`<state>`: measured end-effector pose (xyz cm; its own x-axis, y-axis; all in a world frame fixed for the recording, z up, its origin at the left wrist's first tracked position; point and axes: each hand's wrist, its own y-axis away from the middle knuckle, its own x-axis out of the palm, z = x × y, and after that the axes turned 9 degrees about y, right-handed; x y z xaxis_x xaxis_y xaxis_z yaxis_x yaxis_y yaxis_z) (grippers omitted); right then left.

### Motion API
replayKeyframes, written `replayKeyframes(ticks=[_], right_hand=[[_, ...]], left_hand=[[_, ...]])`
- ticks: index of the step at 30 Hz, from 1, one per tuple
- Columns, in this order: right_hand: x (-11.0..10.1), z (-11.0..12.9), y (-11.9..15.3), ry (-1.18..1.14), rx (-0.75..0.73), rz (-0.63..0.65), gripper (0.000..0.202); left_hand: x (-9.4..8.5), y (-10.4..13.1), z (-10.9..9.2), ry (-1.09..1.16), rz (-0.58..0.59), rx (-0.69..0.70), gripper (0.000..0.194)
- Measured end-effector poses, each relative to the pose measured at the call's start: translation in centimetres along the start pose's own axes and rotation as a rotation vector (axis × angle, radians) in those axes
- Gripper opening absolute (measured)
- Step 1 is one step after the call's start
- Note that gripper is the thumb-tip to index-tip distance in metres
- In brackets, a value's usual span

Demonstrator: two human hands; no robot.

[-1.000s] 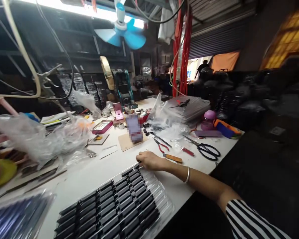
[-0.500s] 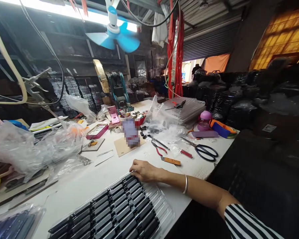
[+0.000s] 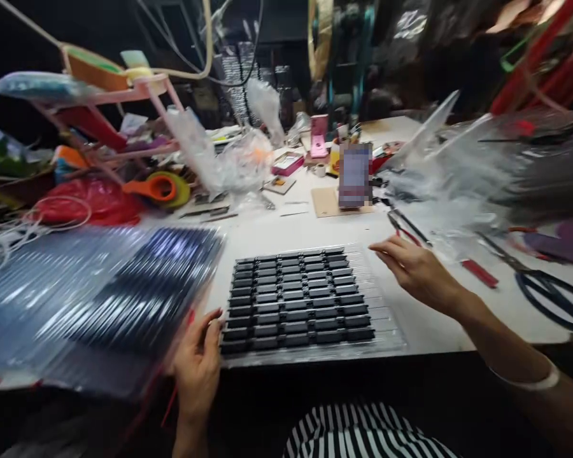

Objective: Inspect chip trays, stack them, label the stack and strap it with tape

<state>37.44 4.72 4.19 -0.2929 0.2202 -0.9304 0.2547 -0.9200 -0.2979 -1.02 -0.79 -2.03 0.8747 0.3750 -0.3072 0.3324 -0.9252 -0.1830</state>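
Observation:
A clear plastic tray [image 3: 386,318] lies flat on the white table, with rows of black ribbed parts [image 3: 293,302] in it; its right-hand strip shows bare plastic. My left hand [image 3: 199,356] is at the tray's left edge near the front, thumb and index finger apart, nothing seen between them. Beyond the tray's back right corner, my right hand [image 3: 413,270] hovers off the tray with fingers close together and pointing left; whether a small thing is between the fingertips cannot be made out.
Stacked plastic trays [image 3: 100,299] cover the table's left side. Scissors [image 3: 549,289], a red-handled tool [image 3: 480,273] and pliers [image 3: 403,229] lie right. A phone [image 3: 356,175] stands at the back on brown card [image 3: 325,202]. A pink rack [image 3: 160,86] is back left.
The view has swung left and down. My right hand has come off the tray's corner. My left hand has come into view at the tray's left edge.

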Motion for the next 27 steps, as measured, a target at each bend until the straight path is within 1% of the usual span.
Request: replayKeyframes(ticks=[1,3,5,7,9,12,16,18,20,23,25,27], right_hand=[[-0.3,0.1,1.4,0.001,0.014,0.02,0.025],[-0.1,0.5,4.2,-0.012,0.076,0.013,0.025],[0.7,1.1,6.4,-0.058,0.161,0.013,0.024],[1.8,1.7,7.7,-0.122,0.248,0.014,0.023],[2.7,2.5,8.2,-0.148,0.316,-0.006,0.025],[3.3,3.2,8.2,-0.107,0.362,-0.028,0.031],[3.4,3.0,8.4,-0.078,0.355,0.004,0.035],[3.5,2.7,8.7,-0.074,0.333,-0.017,0.035],[3.7,2.5,9.0,-0.075,0.322,-0.038,0.034],[4.1,2.6,9.2,-0.094,0.328,-0.059,0.034],[4.1,2.5,9.4,-0.101,0.331,-0.081,0.033],[4.1,2.4,9.5,-0.104,0.331,-0.095,0.033]], left_hand=[[0.0,0.2,-0.3,0.005,0.004,-0.008,0.031],[0.0,0.7,-0.9,0.006,0.004,0.0,0.03],[-0.1,1.3,-1.4,-0.004,0.01,0.026,0.027],[-0.3,2.0,-1.7,-0.02,0.015,0.04,0.025],[-0.5,2.6,-1.8,-0.036,0.007,0.037,0.025],[-0.7,3.5,-2.0,-0.067,0.0,0.047,0.025],[-0.6,4.4,-2.5,-0.141,0.067,0.113,0.03],[-0.5,4.7,-2.7,-0.185,0.089,0.138,0.032],[-0.3,4.9,-2.6,-0.215,0.086,0.155,0.032],[-0.4,4.8,-2.4,-0.296,0.062,0.237,0.03],[-0.6,4.2,-2.3,-0.363,0.057,0.309,0.027],[-0.7,3.3,-2.5,-0.412,0.107,0.366,0.021]])
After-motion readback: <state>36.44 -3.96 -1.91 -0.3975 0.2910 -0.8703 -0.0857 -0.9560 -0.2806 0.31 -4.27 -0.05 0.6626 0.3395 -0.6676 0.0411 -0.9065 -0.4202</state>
